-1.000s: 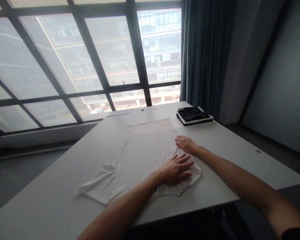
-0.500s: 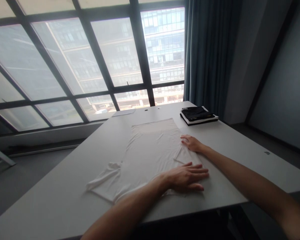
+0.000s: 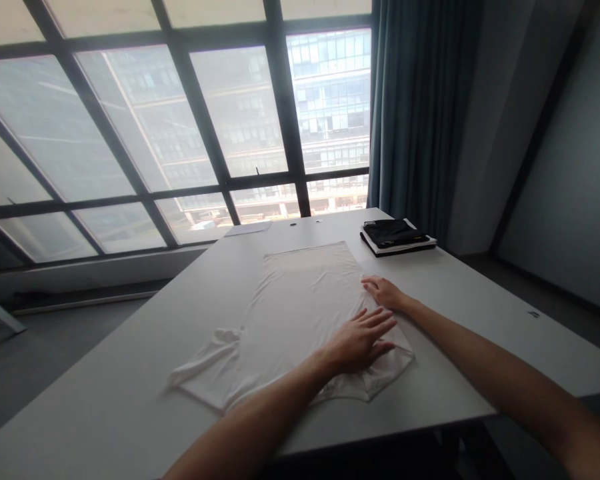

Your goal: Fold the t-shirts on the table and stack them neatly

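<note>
A white T-shirt point(image 3: 300, 300) lies spread on the white table, its hem edge toward the window and its collar end toward me. My left hand point(image 3: 363, 340) rests flat on the shirt near the right sleeve, fingers spread and holding nothing. Just beyond it, my right hand point(image 3: 384, 292) lies at the shirt's right side edge, fingers stretched out over the cloth. The sleeve on the left is bunched and angled outward. Part of the near shirt is hidden under my left forearm.
A folded stack of black and white clothes point(image 3: 397, 237) sits at the table's far right. A white sheet point(image 3: 249, 229) lies at the far left edge of the table point(image 3: 145, 360). Large windows and a blue curtain point(image 3: 420, 113) stand behind.
My left hand has moved left and slightly away from me, uncovering the right sleeve's outer corner. My right hand stays at the shirt's side edge. The view has tilted up slightly.
</note>
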Action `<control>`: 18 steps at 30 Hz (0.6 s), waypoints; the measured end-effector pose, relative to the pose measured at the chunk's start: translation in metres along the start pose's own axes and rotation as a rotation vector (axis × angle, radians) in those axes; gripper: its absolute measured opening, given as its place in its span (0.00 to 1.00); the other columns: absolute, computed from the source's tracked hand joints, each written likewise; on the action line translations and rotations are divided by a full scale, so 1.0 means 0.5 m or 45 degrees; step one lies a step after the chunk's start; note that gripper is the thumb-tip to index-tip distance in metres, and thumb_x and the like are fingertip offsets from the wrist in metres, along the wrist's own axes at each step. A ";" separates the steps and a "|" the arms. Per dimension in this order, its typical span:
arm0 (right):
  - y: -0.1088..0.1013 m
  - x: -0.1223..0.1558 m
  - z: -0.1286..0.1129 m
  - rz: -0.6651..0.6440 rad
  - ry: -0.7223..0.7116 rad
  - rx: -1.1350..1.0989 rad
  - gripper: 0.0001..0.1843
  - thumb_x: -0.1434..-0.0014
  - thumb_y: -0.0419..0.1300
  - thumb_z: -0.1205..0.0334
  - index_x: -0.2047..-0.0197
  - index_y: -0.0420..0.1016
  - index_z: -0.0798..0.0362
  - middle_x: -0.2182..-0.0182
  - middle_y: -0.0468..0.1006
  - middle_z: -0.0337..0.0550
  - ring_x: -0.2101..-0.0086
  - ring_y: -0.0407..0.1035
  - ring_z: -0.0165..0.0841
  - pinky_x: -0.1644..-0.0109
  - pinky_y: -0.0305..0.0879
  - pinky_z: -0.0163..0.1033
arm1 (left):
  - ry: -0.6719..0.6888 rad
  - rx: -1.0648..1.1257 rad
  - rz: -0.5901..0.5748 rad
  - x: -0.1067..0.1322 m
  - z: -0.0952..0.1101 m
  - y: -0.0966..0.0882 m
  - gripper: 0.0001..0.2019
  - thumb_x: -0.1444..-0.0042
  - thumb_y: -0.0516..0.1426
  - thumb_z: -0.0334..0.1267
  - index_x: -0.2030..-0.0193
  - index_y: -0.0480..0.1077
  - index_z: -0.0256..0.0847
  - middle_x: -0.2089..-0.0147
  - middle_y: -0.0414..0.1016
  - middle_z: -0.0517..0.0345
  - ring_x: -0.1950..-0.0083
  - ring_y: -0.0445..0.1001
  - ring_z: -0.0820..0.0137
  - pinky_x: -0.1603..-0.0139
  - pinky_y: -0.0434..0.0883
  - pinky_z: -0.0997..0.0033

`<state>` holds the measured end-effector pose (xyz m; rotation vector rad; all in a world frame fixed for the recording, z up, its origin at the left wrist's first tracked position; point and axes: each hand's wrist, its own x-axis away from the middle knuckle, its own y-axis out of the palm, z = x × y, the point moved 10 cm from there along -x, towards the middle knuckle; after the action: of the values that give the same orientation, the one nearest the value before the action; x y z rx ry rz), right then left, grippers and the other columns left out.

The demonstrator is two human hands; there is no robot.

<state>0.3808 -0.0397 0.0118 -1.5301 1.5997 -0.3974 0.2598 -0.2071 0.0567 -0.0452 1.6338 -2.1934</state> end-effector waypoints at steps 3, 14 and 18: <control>0.001 0.002 -0.002 -0.016 -0.003 0.016 0.18 0.34 0.57 0.58 0.45 0.79 0.54 0.42 0.78 0.54 0.42 0.71 0.43 0.34 0.62 0.47 | -0.200 -0.103 0.047 0.003 -0.054 0.004 0.29 0.27 0.43 0.54 0.26 0.57 0.42 0.24 0.55 0.46 0.22 0.50 0.56 0.23 0.48 0.45; 0.000 0.006 -0.009 -0.042 -0.010 0.061 0.17 0.38 0.61 0.59 0.47 0.80 0.53 0.40 0.75 0.54 0.40 0.69 0.44 0.32 0.60 0.47 | -0.264 -0.170 0.026 0.012 -0.074 0.023 0.25 0.26 0.41 0.52 0.30 0.60 0.45 0.26 0.59 0.46 0.24 0.53 0.53 0.27 0.55 0.41; 0.000 0.006 -0.010 -0.043 -0.008 0.063 0.16 0.37 0.61 0.59 0.48 0.80 0.53 0.40 0.75 0.54 0.40 0.69 0.44 0.33 0.60 0.47 | -0.270 -0.175 0.028 0.012 -0.078 0.025 0.25 0.26 0.41 0.52 0.30 0.60 0.45 0.26 0.58 0.47 0.24 0.53 0.53 0.26 0.54 0.41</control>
<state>0.3776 -0.0440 0.0137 -1.5210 1.5501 -0.4474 0.2477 -0.1765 0.0314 -0.2871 1.6524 -1.9815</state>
